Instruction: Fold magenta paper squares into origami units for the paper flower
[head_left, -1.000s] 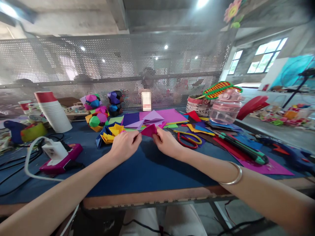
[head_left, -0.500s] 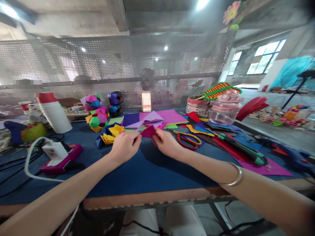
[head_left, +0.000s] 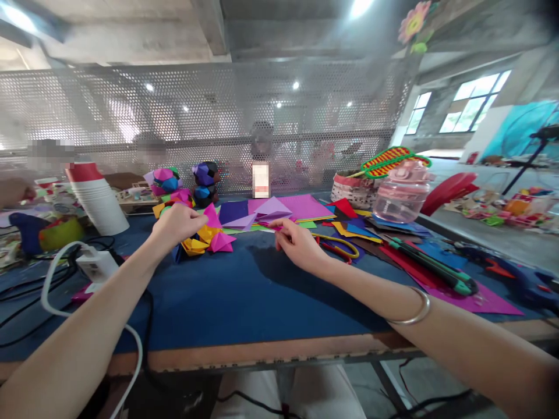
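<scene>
My left hand (head_left: 174, 226) is closed at the fingertips on a pink folded paper (head_left: 222, 241), whose points stand over the yellow folded papers (head_left: 195, 247) at centre left. My right hand (head_left: 298, 244) hovers over the blue table top, fingers loosely bent and apart, with nothing visible between them. It is just in front of a lilac folded sheet (head_left: 273, 208) and the magenta sheets (head_left: 308, 206). Right of that hand lie yellow-and-red-handled scissors (head_left: 345, 245), partly hidden by it.
Folded-paper balls (head_left: 205, 173) stand behind my left hand. Stacked paper cups (head_left: 98, 201), a white plug (head_left: 96, 265) and cables are on the left. To the right are a clear bottle (head_left: 402, 195), a green cutter (head_left: 430, 267) and a glue gun (head_left: 510, 270).
My hands have moved apart. The left went left and up with the pink paper, which now shows spread points beside the yellow ones. The right hand has released it and its fingers have loosened.
</scene>
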### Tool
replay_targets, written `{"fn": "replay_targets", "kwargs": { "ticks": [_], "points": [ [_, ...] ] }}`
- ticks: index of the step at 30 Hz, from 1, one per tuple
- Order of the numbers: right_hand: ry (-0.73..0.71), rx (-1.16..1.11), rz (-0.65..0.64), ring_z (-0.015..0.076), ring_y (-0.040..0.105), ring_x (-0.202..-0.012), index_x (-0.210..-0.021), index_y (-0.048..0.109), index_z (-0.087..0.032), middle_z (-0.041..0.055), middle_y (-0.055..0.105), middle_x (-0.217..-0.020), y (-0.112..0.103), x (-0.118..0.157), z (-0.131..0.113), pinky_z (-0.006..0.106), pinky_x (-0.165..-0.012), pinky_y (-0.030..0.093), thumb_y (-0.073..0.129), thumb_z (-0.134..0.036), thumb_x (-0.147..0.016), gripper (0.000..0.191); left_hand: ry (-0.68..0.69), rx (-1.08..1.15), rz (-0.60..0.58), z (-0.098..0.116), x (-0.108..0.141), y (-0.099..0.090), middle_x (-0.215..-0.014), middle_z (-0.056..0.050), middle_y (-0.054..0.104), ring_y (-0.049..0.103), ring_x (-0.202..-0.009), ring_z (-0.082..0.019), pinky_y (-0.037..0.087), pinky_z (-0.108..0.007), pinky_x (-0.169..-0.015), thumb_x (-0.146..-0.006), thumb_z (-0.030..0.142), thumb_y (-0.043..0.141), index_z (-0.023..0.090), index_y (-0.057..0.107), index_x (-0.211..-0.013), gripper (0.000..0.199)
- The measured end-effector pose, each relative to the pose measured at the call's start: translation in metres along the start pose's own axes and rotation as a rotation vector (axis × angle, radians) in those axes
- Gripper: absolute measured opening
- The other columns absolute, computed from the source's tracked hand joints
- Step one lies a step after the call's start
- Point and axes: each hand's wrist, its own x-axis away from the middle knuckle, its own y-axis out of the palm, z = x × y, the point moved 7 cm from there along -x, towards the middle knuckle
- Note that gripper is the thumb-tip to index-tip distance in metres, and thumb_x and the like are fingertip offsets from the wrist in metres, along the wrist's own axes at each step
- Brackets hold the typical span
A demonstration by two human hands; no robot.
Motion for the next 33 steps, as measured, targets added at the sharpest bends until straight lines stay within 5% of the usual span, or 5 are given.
{"fn": "replay_targets", "kwargs": {
  "ticks": [4, 8, 19, 27, 33],
  "points": [
    [-0.002, 0.116, -0.001, 0.0134, 0.065, -0.069, -0.115, 0.063, -0.015, 0.0009, 0.068, -0.088, -0.002, -0.002, 0.003, 0.031, -0.068, 0.057, 0.056, -0.032, -0.102, 0.023, -0.080, -0.143, 0.019, 0.004, 0.005, -0.005, -0.085, -0.001, 0.066, 0.064, -0.072, -0.015, 0.054, -0.029, -0.065, -0.096, 0.044, 0.063, 0.014, 0.066, -0.093, 0.030],
    [-0.014, 0.302, -0.011, 0.0170, 0.068, -0.084, -0.115, 0.064, -0.015, 0.0056, 0.068, -0.105, -0.007, -0.007, 0.011, 0.035, -0.075, 0.059, 0.060, -0.034, -0.100, 0.025, 0.000, -0.181, 0.071, 0.026, 0.018, -0.001, -0.082, 0.000, 0.065, 0.063, -0.068, -0.014, 0.053, -0.028, -0.063, -0.099, 0.046, 0.058, 0.013, 0.066, -0.090, 0.035],
    [-0.092, 0.884, -0.065, 0.0238, 0.065, -0.108, -0.123, 0.062, -0.018, 0.0095, 0.063, -0.126, -0.014, -0.018, 0.025, 0.046, -0.091, 0.055, 0.062, -0.033, -0.099, 0.029, 0.332, -0.248, -0.169, 0.078, 0.073, 0.076, -0.088, -0.002, 0.068, 0.067, -0.074, -0.015, 0.058, -0.032, -0.070, -0.099, 0.044, 0.058, 0.014, 0.067, -0.098, 0.031],
    [-0.182, 1.034, -0.108, 0.0245, 0.064, -0.108, -0.125, 0.061, -0.016, 0.0110, 0.062, -0.127, 0.003, -0.042, 0.015, 0.045, -0.091, 0.056, 0.063, -0.032, -0.098, 0.031, 0.309, -0.285, -0.176, 0.072, 0.066, 0.072, -0.091, -0.002, 0.069, 0.067, -0.077, -0.016, 0.058, -0.033, -0.073, -0.100, 0.043, 0.058, 0.014, 0.067, -0.100, 0.031],
    [-0.214, 0.938, 0.001, 0.0247, 0.064, -0.110, -0.119, 0.064, -0.016, 0.0097, 0.064, -0.124, -0.013, -0.035, -0.016, 0.047, -0.095, 0.053, 0.062, -0.032, -0.099, 0.026, 0.262, -0.246, -0.142, 0.067, 0.062, 0.065, -0.089, -0.002, 0.069, 0.067, -0.076, -0.016, 0.058, -0.033, -0.072, -0.100, 0.045, 0.057, 0.014, 0.067, -0.098, 0.033]
  ]
}}
